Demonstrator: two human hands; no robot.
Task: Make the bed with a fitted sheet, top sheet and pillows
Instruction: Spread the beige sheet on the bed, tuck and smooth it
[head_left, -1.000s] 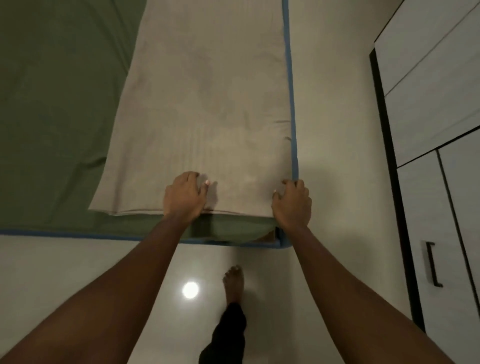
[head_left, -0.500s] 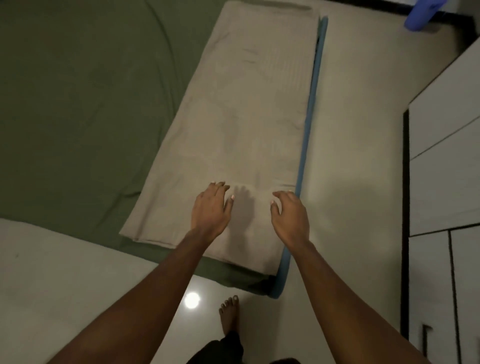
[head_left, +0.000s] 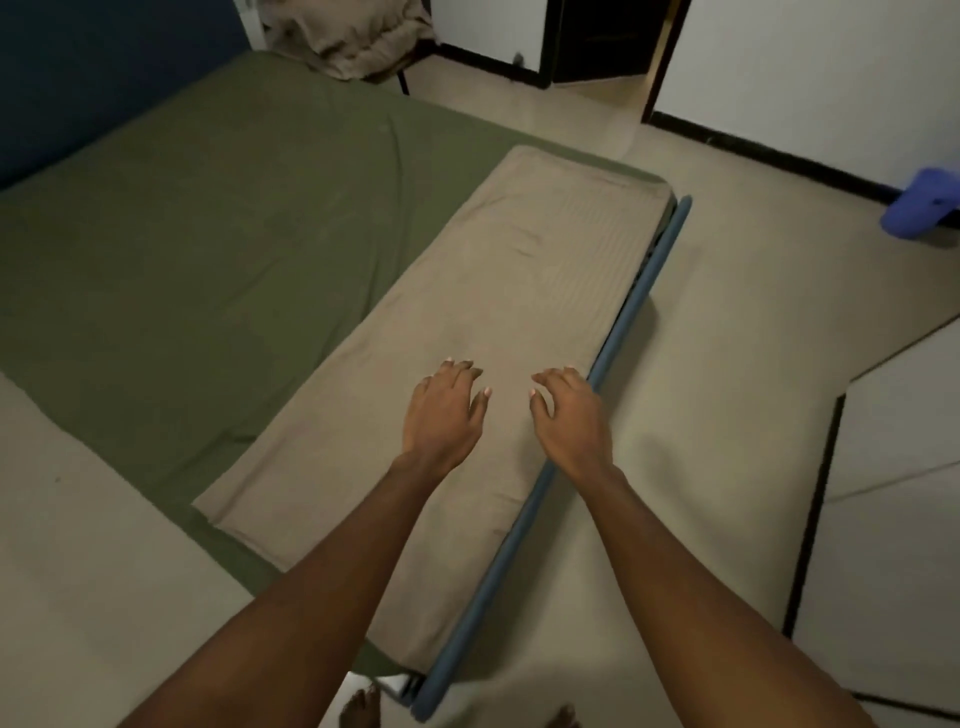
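Hovering loose-fingered and empty, the left hand and right hand are over the folded tan top sheet, which lies on the green fitted sheet along the bed's blue rail, where a lopsided pull could drag it onto the floor.

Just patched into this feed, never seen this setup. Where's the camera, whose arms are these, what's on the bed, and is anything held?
No machine here: the arms are a person's, and the single camera sits on their head, looking forward and down. The left hand and right hand are open, fingers relaxed, over a folded beige sheet lying along the bed's right edge. Neither grips anything; whether they touch the cloth I cannot tell. A green fitted sheet covers the mattress, a blue rail runs alongside, and a beige bundle sits beyond the far corner.
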